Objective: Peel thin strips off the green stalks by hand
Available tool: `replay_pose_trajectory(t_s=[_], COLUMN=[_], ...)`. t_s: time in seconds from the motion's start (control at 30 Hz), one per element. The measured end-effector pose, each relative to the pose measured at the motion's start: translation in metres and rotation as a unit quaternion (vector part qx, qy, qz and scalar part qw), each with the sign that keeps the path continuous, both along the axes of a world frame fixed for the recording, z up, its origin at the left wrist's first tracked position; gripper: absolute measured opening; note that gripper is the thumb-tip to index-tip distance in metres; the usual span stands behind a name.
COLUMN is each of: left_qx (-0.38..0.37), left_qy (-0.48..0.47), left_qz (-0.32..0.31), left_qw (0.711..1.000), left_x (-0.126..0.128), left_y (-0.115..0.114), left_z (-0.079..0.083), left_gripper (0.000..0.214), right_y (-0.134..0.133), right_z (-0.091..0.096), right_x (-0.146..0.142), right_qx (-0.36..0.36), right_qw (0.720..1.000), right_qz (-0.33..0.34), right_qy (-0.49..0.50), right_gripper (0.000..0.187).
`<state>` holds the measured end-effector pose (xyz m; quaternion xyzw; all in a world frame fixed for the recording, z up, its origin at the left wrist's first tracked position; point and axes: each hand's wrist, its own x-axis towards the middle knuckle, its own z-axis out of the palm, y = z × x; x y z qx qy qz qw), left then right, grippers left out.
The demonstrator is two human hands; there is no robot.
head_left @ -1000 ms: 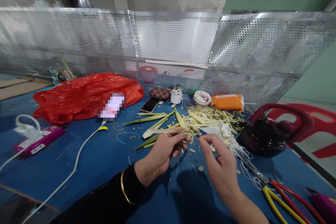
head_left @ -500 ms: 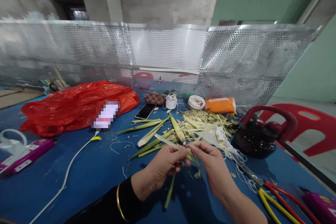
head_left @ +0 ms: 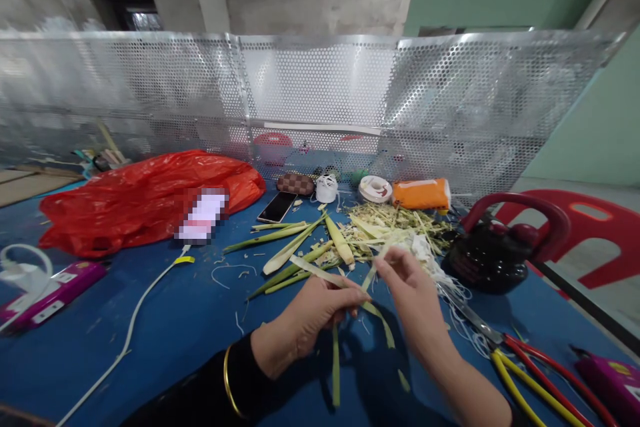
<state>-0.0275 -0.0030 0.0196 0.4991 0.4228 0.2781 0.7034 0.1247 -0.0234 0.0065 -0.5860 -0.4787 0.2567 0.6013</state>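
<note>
My left hand [head_left: 320, 310] is closed, pinching a crossing of narrow pale green leaf strips [head_left: 320, 271] between thumb and fingers. One strip end points up and left, while others hang below the hand. My right hand [head_left: 407, 283] is raised slightly to the right, its thumb and forefinger closed on a strip [head_left: 370, 278] that runs up from the left hand's pinch. Just beyond the hands lie several green leaf shoots [head_left: 295, 247]. Behind the right hand is a heap of shredded plant scraps [head_left: 425, 230].
Scissors [head_left: 495, 340] with red and yellow handles lie at right, near white string [head_left: 467, 330] and a black pot [head_left: 485, 260]. A red plastic bag [head_left: 135, 197], lit phone [head_left: 203, 217], white cable [head_left: 133, 320] and purple power strip [head_left: 60, 293] occupy the left. Perforated metal panels [head_left: 315, 87] stand behind.
My right hand has moved up and right, away from the left hand, drawing a strip along. The hanging strips have shifted right. My left hand stays nearly in place.
</note>
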Motion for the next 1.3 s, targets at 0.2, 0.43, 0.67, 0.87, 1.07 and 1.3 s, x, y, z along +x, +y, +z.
replay_pose_trajectory(t_s=[0.2,0.43,0.67,0.87,1.07,1.3], left_qx=[-0.016,-0.016,0.011,0.04,0.044,0.02], left_qy=[-0.005,-0.022,0.017,0.015,0.033,0.022], left_qz=[-0.045,-0.098,-0.135,-0.166,-0.178,-0.193], left_qw=[0.999,0.995,0.991,0.985,0.982,0.981], left_x=[-0.003,-0.004,-0.002,-0.004,0.0,-0.001], left_y=[0.001,0.002,-0.001,-0.003,-0.005,-0.004], left_z=[-0.002,-0.005,-0.003,-0.005,-0.005,-0.004], left_gripper=[0.027,0.023,0.011,0.013,0.014,0.015], right_y=[0.004,0.005,-0.004,-0.005,-0.006,-0.007], right_z=[0.011,0.016,0.013,0.015,0.015,0.012], right_x=[0.024,0.026,-0.002,-0.005,-0.01,-0.012], right_qx=[0.167,0.102,-0.099,-0.132,-0.088,-0.092], right_qw=[0.941,0.972,0.957,0.964,0.976,0.976], right_qz=[-0.169,0.004,0.267,0.225,0.186,0.18], right_qy=[-0.241,-0.21,-0.065,0.06,0.076,0.084], right_gripper=[0.057,0.028,0.015,0.016,0.017,0.017])
